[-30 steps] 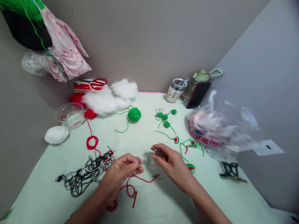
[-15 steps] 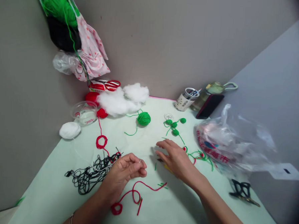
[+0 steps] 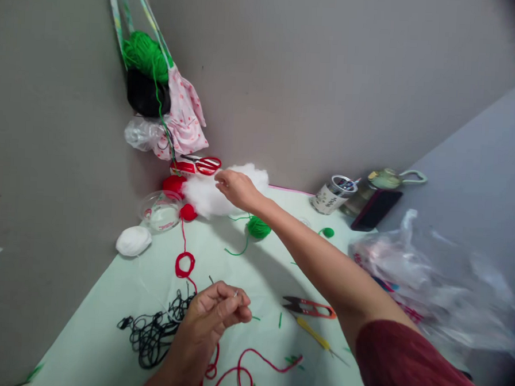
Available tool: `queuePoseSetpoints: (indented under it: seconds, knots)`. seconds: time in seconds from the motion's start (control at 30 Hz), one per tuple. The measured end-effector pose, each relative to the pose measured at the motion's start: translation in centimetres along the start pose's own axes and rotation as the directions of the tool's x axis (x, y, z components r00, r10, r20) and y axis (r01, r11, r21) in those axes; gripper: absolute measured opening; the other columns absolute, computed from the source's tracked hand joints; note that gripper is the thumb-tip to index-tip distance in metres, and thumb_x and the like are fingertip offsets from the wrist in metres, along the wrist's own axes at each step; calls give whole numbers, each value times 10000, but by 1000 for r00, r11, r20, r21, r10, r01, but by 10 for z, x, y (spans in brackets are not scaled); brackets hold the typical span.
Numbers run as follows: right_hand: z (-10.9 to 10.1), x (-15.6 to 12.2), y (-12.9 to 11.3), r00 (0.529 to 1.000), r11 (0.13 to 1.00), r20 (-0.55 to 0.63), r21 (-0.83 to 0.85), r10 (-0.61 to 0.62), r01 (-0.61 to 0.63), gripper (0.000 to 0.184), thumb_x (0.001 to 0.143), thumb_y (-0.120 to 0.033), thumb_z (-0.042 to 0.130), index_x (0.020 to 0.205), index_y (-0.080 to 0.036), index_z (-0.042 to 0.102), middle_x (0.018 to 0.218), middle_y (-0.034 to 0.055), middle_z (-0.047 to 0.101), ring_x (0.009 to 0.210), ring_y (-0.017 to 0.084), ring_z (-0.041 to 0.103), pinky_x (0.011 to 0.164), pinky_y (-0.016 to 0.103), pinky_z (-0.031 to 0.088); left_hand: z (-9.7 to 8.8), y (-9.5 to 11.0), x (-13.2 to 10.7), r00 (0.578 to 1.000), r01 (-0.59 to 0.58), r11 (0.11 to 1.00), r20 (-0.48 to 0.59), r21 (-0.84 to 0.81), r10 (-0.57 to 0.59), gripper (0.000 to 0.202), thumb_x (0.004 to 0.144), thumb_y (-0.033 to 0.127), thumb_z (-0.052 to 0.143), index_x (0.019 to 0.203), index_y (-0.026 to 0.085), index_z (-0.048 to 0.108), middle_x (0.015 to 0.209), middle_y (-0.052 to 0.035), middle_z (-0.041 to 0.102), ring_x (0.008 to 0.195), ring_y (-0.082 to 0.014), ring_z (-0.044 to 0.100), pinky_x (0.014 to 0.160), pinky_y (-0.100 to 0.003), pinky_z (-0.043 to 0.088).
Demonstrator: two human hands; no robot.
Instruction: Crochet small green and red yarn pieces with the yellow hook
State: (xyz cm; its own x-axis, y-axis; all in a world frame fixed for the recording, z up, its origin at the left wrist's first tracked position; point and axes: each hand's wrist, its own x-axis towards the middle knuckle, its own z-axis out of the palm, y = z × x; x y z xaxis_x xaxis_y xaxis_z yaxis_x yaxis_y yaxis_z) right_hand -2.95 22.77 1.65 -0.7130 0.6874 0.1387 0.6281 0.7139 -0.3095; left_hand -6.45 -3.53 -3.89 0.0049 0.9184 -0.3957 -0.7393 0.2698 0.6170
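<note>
My left hand (image 3: 217, 312) is held low over the pale green table (image 3: 94, 351), fingers pinched on a thin needle-like piece whose tip sticks up. Beside it lie a tangle of black cord (image 3: 155, 331) and loose red yarn (image 3: 248, 371). My right hand (image 3: 236, 187) is stretched far across the table to the white stuffing (image 3: 205, 197) at the back, fingers curled on its top edge. Red scissors (image 3: 201, 164) lie just behind the stuffing. A green yarn ball (image 3: 258, 227) sits under my right forearm.
Small thread snips (image 3: 309, 307) and a yellow-handled crochet hook (image 3: 314, 336) lie near the front. A clear cup (image 3: 160, 210), white ball (image 3: 133, 240), tin (image 3: 333, 194), bottle (image 3: 390, 180), phone (image 3: 375, 209) and plastic bag (image 3: 434, 277) ring the table. A bag with green yarn (image 3: 146, 54) hangs in the corner.
My right hand has left the middle of the table and reached back-left to the white stuffing. The snips and hook it covered now show. My left hand stays pinched; the view has tilted up.
</note>
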Motion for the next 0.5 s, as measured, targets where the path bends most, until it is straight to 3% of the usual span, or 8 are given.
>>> queuePoseSetpoints:
  seconds: [0.1, 0.2, 0.3, 0.4, 0.5]
  knots:
    - [22, 57, -1, 1000, 998, -2, -61, 4, -4, 343, 1031, -121, 476, 1327, -159, 644, 1403, 170, 665, 1212, 268, 656, 977, 350, 490, -2, 8, 1, 999, -8, 998, -42, -55, 5, 312, 651, 324, 997, 681, 157, 736, 782, -31, 742, 670, -127, 679, 719, -251, 568]
    - [41, 93, 4, 1000, 992, 0, -127, 27, -27, 386, 1025, -76, 447, 1370, -124, 613, 1424, 219, 625, 1254, 300, 639, 1013, 396, 505, -3, 14, 2, 996, -17, 996, -88, -91, 9, 331, 629, 339, 1005, 668, 154, 732, 779, -30, 737, 667, -124, 672, 713, -248, 562]
    - [54, 113, 11, 999, 982, 12, -185, 49, -46, 315, 1039, -195, 563, 1342, -146, 635, 1381, 190, 648, 1224, 295, 661, 1015, 441, 551, -5, 17, 2, 997, 2, 994, -79, -107, -10, 334, 640, 345, 998, 665, 152, 726, 775, -27, 728, 657, -124, 664, 715, -259, 554]
    - [57, 125, 18, 997, 971, 19, -229, 72, -66, 378, 1011, -368, 670, 1335, -177, 633, 1364, 121, 660, 1173, 268, 684, 987, 490, 597, -7, 17, 2, 999, 18, 992, -45, -121, -24, 311, 677, 324, 973, 668, 155, 712, 771, -22, 718, 659, -128, 661, 714, -269, 543]
    - [55, 136, 23, 996, 968, 45, -243, 79, -65, 339, 1032, -293, 612, 1309, -99, 635, 1328, 201, 685, 1168, 289, 683, 1001, 449, 559, -7, 16, 2, 999, 36, 990, -22, -136, -39, 289, 707, 299, 948, 667, 161, 697, 762, -15, 712, 661, -129, 661, 717, -272, 538]
